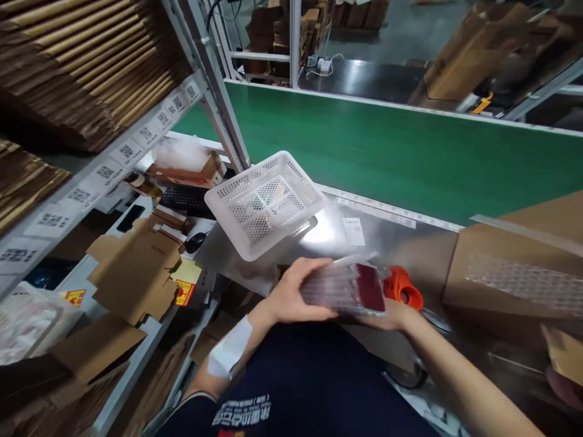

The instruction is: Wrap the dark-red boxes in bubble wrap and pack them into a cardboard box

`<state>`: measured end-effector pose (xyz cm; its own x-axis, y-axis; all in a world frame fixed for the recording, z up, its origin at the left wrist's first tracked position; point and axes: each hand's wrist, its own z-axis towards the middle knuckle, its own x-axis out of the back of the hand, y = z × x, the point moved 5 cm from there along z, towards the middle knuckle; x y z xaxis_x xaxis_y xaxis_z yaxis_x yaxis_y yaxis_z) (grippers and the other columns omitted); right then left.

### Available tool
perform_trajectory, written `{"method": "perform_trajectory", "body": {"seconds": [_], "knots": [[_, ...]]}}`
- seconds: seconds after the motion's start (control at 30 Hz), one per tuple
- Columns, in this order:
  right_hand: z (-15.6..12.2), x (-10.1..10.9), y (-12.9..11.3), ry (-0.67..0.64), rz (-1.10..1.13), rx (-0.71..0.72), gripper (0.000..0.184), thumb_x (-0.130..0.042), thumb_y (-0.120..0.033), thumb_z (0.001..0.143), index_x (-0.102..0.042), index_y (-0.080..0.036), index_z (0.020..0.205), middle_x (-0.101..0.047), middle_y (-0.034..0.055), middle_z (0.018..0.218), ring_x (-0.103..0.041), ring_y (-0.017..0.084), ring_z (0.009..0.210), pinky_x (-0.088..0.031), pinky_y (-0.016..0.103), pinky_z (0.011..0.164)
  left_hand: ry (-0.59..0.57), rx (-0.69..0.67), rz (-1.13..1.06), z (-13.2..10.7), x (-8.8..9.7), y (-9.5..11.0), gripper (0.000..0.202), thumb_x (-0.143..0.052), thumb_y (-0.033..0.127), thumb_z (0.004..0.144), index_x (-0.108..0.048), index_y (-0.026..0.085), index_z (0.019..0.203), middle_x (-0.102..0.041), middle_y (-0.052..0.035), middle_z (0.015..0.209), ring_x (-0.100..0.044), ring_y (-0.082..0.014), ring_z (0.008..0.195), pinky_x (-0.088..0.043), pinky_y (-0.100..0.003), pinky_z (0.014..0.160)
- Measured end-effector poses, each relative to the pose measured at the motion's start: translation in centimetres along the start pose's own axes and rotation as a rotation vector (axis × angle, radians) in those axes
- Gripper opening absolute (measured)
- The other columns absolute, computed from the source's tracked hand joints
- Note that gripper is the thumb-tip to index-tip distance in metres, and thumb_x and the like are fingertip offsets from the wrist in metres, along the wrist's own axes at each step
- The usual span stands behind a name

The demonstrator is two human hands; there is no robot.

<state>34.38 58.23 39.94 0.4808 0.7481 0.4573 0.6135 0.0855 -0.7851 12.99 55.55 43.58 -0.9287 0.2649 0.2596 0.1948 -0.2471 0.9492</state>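
At the frame's lower centre, a plastic-wrapped package point(344, 288) is grasped by the fingers of the left hand point(291, 294); those of the right hand point(390, 315) are hidden, their grip unclear.

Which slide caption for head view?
Left hand and right hand hold an oblong, clear-wrapped, dark-red-ended package near a white rectangular perforated plastic basket.

Wrapped bundle point(344, 288) blurred (contents unclear), right grip point(388, 314) partly hidden, carton point(510, 247) cropped at right.
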Motion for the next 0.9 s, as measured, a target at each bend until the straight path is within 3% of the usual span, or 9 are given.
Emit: {"method": "perform_trajectory", "body": {"seconds": [0.07,0.17,0.27,0.4,0.53,0.6,0.67,0.77,0.9], "knots": [[-5.0,2.5,2.3,-0.022,0.054,-0.081,0.05,-0.055,-0.06,0.093,-0.082,-0.02,0.106,-0.08,0.0112,0.115,-0.074,0.032,0.113,-0.057,0.048,0.107,-0.196,0.026,0.222,1.2,-2.3,-0.8,0.084,-0.091,0.045,0.072,-0.059,0.024,0.147,-0.066,-0.0117,0.14,-0.062,-0.0319,0.124,-0.05,-0.049,0.114],[-11.5,5.5,7.8,0.293,0.188,-0.274,0.059,-0.055,-0.071,0.092,-0.082,-0.023,0.115,-0.076,0.0121,0.129,-0.069,0.036,0.126,-0.05,0.05,0.117,-0.492,0.202,0.653,0.3,-4.7,-4.0,0.079,-0.088,0.035,0.075,-0.058,0.018,0.147,-0.067,-0.0156,0.134,-0.062,-0.0369,0.122,-0.054,-0.054,0.106],[-14.0,5.2,12.5,0.555,0.321,-0.362,0.063,-0.064,-0.074,0.084,-0.081,-0.023,0.115,-0.077,0.0131,0.124,-0.071,0.037,0.122,-0.054,0.049,0.113,-0.696,0.406,0.968,-1.4,-5.2,-6.7,0.082,-0.087,0.032,0.078,-0.054,0.016,0.151,-0.066,-0.0198,0.13,-0.062,-0.0414,0.122,-0.059,-0.055,0.095],[-9.4,3.4,15.5,0.534,0.447,-0.365,0.071,-0.065,-0.071,0.084,-0.075,-0.014,0.126,-0.078,0.0173,0.116,-0.076,0.033,0.106,-0.062,0.045,0.098,-0.749,0.384,0.981,0.2,-6.2,-7.0,0.079,-0.082,0.054,0.083,-0.057,0.015,0.147,-0.063,-0.0219,0.137,-0.061,-0.0413,0.127,-0.057,-0.053,0.1],[-1.7,4.4,16.2,0.545,-0.092,-0.558,0.066,-0.066,-0.041,0.091,-0.059,-0.003,0.145,-0.063,0.0277,0.141,-0.064,0.038,0.13,-0.051,0.047,0.11,-0.903,0.427,0.837,3.8,-8.9,-7.9,0.068,-0.056,0.069,0.096,-0.064,0.018,0.141,-0.067,-0.0179,0.137,-0.065,-0.037,0.128,-0.054,-0.047,0.105],[1.6,4.4,16.4,0.418,-0.356,-0.684,0.082,-0.071,-0.033,0.089,-0.042,0.001,0.158,-0.056,0.0319,0.146,-0.058,0.042,0.136,-0.048,0.05,0.111,-1.021,0.531,0.799,4.4,-9.8,-9.0,0.062,-0.056,0.069,0.095,-0.073,0.019,0.127,-0.073,-0.016,0.125,-0.07,-0.0351,0.119,-0.056,-0.043,0.099],[3.8,4.0,16.7,0.31,-0.461,-0.744,0.093,-0.073,-0.032,0.088,-0.03,0.002,0.163,-0.057,0.0324,0.143,-0.059,0.042,0.133,-0.049,0.049,0.107,-1.053,0.559,0.803,4.2,-10.1,-9.9,0.057,-0.061,0.068,0.092,-0.077,0.019,0.116,-0.076,-0.0158,0.118,-0.071,-0.0354,0.116,-0.057,-0.042,0.096],[4.0,3.7,16.6,0.331,-0.449,-0.724,0.09,-0.069,-0.03,0.089,-0.028,0.0,0.163,-0.058,0.0297,0.139,-0.06,0.04,0.131,-0.049,0.047,0.106,-0.99,0.552,0.875,2.4,-9.2,-10.1,0.058,-0.065,0.063,0.09,-0.075,0.016,0.122,-0.073,-0.0195,0.126,-0.07,-0.039,0.12,-0.057,-0.047,0.099],[-0.8,4.8,13.4,0.632,-0.222,-0.547,0.1,-0.073,-0.046,0.083,-0.024,-0.008,0.161,-0.052,0.0273,0.148,-0.058,0.039,0.134,-0.05,0.049,0.107,-0.773,0.488,0.833,-0.3,-6.2,-8.3,0.091,-0.072,0.061,0.085,-0.043,0.017,0.16,-0.049,-0.021,0.16,-0.057,-0.0403,0.14,-0.052,-0.053,0.111]]}}
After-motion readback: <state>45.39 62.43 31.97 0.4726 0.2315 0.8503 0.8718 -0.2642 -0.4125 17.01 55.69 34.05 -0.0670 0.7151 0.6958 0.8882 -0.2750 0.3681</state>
